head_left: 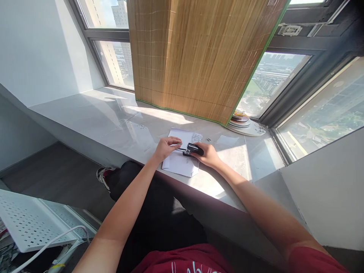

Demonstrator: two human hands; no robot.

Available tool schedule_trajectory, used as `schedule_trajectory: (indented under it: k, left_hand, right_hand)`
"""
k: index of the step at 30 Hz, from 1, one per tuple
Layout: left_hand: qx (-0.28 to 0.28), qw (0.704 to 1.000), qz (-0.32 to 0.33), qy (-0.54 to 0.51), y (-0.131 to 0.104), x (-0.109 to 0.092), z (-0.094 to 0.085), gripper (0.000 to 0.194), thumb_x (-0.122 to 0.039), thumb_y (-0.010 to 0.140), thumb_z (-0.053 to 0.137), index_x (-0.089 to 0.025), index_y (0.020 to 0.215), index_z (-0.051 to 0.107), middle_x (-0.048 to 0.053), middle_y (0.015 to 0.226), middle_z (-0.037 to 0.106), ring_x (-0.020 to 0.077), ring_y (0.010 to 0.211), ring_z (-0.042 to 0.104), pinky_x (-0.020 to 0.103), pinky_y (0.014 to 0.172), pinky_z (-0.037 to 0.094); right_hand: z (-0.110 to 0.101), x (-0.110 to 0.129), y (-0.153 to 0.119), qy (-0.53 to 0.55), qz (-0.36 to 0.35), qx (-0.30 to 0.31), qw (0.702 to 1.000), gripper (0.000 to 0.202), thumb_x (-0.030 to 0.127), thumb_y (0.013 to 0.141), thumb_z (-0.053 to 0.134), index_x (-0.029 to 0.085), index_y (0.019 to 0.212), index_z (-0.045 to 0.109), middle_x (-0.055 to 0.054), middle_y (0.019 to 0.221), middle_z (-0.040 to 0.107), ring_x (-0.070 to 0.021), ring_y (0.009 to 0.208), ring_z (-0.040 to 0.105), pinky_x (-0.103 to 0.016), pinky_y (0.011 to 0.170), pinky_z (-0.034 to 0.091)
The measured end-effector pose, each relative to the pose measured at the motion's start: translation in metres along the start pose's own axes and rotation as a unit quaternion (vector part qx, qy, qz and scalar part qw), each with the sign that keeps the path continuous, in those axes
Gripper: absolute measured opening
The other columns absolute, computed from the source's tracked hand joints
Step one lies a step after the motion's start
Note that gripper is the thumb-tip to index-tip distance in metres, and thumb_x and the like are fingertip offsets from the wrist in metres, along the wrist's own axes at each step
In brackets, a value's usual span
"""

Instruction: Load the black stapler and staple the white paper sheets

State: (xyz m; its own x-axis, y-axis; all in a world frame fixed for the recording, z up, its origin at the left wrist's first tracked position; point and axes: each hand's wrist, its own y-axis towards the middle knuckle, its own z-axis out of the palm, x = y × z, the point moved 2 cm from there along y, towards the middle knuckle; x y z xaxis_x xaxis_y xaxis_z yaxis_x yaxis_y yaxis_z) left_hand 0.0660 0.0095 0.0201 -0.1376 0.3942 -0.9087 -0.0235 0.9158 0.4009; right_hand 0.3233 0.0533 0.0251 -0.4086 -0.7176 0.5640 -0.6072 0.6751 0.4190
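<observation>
A black stapler (195, 148) is gripped in my right hand (209, 154), just above some white papers (182, 167). From its front a thin metal part (182, 150) sticks out to the left. My left hand (167, 148) is closed in a pinch beside that metal part; what sits between the fingertips is too small to make out. Printed text shows on parts of the papers, which lie on the pale windowsill ledge (113, 125). To the right of the papers rest small grey pieces that look like staple strips (208, 140).
A bamboo blind (193, 57) hangs down to the ledge at the back. Stacked plates (246, 127) stand at the back right near the window. Another pale sheet (227, 140) lies right of the stapler. A white perforated rack (34, 220) with a cable is at lower left.
</observation>
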Motion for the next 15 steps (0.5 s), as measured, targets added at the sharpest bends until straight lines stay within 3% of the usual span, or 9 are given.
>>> schedule_trajectory:
  k: [5,10,15]
  left_hand:
    - [-0.005,0.999,-0.01,0.032,-0.0033,0.0041,0.0047,0.033,-0.047,0.08,0.093,-0.021,0.1,0.091,0.011,0.105,0.086,0.0293,0.097,0.082,0.047,0.093,0.069]
    - [-0.024,0.993,0.038,0.107,-0.0053,-0.0003,0.0065,0.021,-0.038,0.085,0.089,-0.025,0.101,0.09,0.007,0.101,0.087,0.0265,0.092,0.08,0.044,0.09,0.067]
    - [0.038,0.983,0.068,0.168,-0.0042,-0.0025,0.0083,0.008,-0.03,0.089,0.085,-0.027,0.095,0.089,0.006,0.1,0.086,0.0269,0.096,0.079,0.041,0.086,0.063]
  right_hand:
    - [-0.0003,0.0012,-0.0002,-0.006,0.002,0.001,1.0,0.035,0.044,0.094,0.076,0.023,0.121,0.076,-0.008,0.105,0.083,-0.0277,0.091,0.076,-0.04,0.08,0.057]
    - [-0.0008,0.0022,-0.0003,-0.008,0.001,0.0,1.0,0.035,0.045,0.094,0.076,0.023,0.12,0.076,-0.008,0.105,0.083,-0.0268,0.09,0.076,-0.039,0.08,0.058]
    - [-0.0005,0.0017,-0.0005,-0.007,-0.003,-0.003,1.0,0.034,0.042,0.094,0.075,0.023,0.122,0.076,-0.008,0.106,0.083,-0.0276,0.092,0.076,-0.04,0.081,0.057]
